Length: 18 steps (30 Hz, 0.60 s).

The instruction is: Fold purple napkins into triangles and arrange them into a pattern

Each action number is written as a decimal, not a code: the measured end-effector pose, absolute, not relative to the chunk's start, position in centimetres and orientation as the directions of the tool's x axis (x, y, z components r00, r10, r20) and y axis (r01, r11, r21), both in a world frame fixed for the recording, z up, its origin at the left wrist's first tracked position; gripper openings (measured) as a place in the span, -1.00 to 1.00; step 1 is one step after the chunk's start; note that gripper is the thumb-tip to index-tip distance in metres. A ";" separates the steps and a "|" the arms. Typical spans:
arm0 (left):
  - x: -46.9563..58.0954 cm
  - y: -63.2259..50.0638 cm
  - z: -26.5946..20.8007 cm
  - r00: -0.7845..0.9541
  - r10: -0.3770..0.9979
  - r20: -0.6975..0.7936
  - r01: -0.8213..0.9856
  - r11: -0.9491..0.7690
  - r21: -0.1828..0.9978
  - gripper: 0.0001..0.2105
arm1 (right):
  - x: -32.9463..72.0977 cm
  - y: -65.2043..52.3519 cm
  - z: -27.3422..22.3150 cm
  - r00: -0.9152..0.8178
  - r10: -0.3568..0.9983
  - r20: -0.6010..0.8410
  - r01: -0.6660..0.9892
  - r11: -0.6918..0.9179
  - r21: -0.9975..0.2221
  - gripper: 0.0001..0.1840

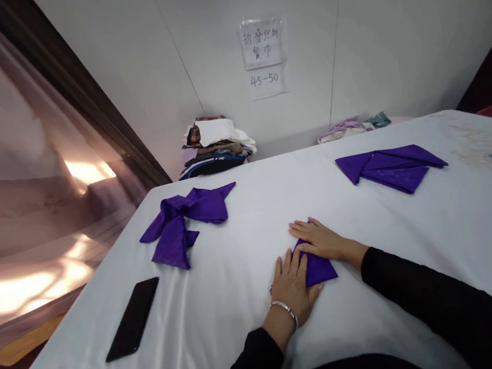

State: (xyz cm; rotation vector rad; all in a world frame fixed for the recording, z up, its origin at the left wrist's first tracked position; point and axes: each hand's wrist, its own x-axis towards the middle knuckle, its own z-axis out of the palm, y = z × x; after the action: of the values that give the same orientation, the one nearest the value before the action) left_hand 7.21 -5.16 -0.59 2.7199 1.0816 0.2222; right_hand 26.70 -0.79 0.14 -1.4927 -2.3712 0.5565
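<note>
Both hands lie flat and close together, fingers extended, on the small purple cloth [321, 270]: the left hand [292, 289] (silver bracelet [285, 308] at its wrist) over its left side, the right hand [322, 241] over its far end. Left of that cloth lie a crumpled purple cloth [172, 242] and a black slab [133, 318]; beyond it, rightward, a wide purple cloth [392, 167].

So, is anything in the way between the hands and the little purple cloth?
Nothing that I can see. The left hand and right hand both touch the folded purple cloth. The dark flat object lies well off to the left.
</note>
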 end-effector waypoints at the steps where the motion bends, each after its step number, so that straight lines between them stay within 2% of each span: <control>1: 7.2 -5.2 -0.7 0.720 0.691 0.067 0.660 -0.711 0.243 -0.37 | 26.8 -0.6 0.1 -0.422 0.906 0.036 0.799 0.390 -0.457 -0.42; 7: 7.2 -5.2 -0.7 0.713 0.700 0.046 0.672 -0.700 0.241 -0.36 | 28.3 1.3 -0.4 -0.340 0.939 0.050 0.836 0.326 -0.442 -0.44; 11: 7.1 -5.3 -0.4 0.704 0.709 0.038 0.680 -0.688 0.253 -0.37 | 30.0 1.8 -0.2 -0.169 0.982 0.088 0.790 0.188 -0.583 -0.47; 13: 7.1 -5.3 -0.3 0.702 0.711 0.036 0.680 -0.685 0.263 -0.37 | 30.7 1.2 -0.2 -0.116 0.982 0.150 0.747 0.186 -0.639 -0.47; 15: 7.1 -5.3 -0.4 0.703 0.711 0.035 0.678 -0.683 0.272 -0.37 | 31.3 0.2 -0.3 -0.219 0.950 0.223 0.738 0.311 -0.599 -0.43; 18: 7.2 -5.2 -0.3 0.703 0.710 0.024 0.675 -0.679 0.289 -0.36 | 31.5 -1.1 -0.7 -0.441 0.863 0.248 0.733 0.505 -0.456 -0.37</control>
State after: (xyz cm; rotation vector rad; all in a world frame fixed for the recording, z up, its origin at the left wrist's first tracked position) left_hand 7.17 -5.18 -0.31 2.6545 1.1016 0.1952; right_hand 31.47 -1.12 -0.75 -1.3121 -2.3037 0.3908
